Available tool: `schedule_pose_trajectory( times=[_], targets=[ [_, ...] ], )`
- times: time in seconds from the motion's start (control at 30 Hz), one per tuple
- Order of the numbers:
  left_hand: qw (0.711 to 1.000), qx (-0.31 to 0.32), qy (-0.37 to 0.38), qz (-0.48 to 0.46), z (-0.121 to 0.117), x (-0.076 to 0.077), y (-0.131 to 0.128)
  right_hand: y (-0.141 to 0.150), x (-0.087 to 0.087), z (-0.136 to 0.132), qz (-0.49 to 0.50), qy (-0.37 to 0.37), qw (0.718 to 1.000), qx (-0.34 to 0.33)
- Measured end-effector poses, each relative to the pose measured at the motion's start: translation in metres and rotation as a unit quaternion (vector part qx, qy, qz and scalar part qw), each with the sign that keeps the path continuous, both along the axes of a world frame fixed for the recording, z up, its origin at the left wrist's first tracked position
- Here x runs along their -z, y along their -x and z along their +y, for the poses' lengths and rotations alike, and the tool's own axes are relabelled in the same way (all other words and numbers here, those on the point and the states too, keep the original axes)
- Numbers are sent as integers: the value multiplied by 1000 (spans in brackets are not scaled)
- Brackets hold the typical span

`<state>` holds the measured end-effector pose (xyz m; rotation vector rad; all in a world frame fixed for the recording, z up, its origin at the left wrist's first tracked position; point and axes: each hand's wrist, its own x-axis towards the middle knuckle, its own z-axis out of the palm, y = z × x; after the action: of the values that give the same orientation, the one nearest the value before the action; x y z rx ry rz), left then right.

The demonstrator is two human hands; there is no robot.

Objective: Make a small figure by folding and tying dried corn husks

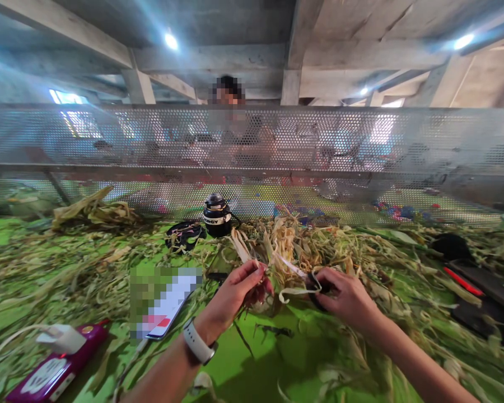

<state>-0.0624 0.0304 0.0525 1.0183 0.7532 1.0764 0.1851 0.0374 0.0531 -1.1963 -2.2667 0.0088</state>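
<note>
My left hand (pixel 248 282), with a white watch on its wrist, is closed in a pinch on a dried husk (pixel 240 244), whose pale strips spread up beyond my fingers. The part inside my grip is hidden. My right hand (pixel 343 294) is wrapped around the dark handles of a pair of scissors (pixel 293 267). The blades point up and left, beside a clump of pale dried strips (pixel 286 240). A thin curled strip (pixel 296 291) hangs near the scissor handles.
Dried leaf scraps (pixel 88 263) cover much of the green table (pixel 252 364). A phone (pixel 174 305) on a cable and a purple power strip (pixel 59 364) lie left. A black jar (pixel 217 215) stands near the perforated metal screen (pixel 172 137); a person (pixel 252 134) sits behind it.
</note>
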Motion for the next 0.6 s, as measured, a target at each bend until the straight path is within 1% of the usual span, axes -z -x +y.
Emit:
schedule_pose_trajectory(
  times=[0.07, 0.17, 0.3, 0.43, 0.6],
  targets=[
    [1000, -11, -1, -11, 1, -1, -1, -2, 1, 1, 0, -26, 1000, 8],
    [999, -21, 4, -27, 2, -1, -1, -4, 2, 4, -38, -91, 995, 21],
    [998, -18, 9, -54, 3, 2, 1, -5, 3, 6, -72, -156, 985, 15],
    [997, -16, 9, -72, 3, 3, 2, -6, 3, 6, -93, -184, 978, 19],
    [997, -6, 8, -73, 2, 2, 0, -3, 3, 4, -76, -203, 976, 4]
  ],
)
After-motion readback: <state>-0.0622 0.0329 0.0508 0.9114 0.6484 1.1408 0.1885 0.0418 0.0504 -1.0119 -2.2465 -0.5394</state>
